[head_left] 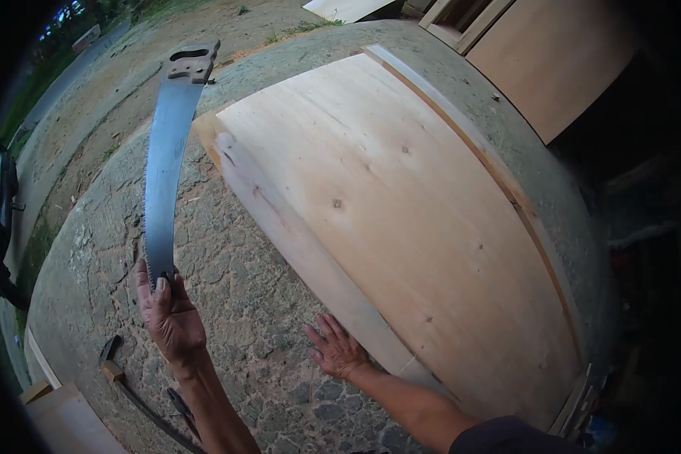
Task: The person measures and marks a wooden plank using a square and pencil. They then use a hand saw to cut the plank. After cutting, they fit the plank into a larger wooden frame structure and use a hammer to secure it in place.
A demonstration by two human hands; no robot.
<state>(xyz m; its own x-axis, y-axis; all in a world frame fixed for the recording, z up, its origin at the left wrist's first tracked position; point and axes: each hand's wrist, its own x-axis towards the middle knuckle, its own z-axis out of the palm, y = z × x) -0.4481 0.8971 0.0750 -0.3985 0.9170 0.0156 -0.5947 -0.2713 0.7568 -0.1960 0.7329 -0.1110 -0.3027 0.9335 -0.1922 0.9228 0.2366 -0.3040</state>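
Note:
A hand saw (169, 151) with a long steel blade and a wooden handle stands out from my left hand (170, 314). That hand pinches the blade's narrow tip, and the handle points away at the far end. My right hand (339, 349) has its fingers spread beside the near-left edge of a large plywood panel (401, 204); whether it presses on the edge or the ground, I cannot tell. A pale wooden board (303, 234) runs along the panel's left side, and a wooden strip (499, 170) along its right side.
A hammer (140, 393) lies on the rough stone ground (227, 318) at lower left, with a dark tool (180, 405) near my left forearm. Another wooden panel (72, 420) sits in the lower left corner. A brown board (545, 64) stands at the upper right.

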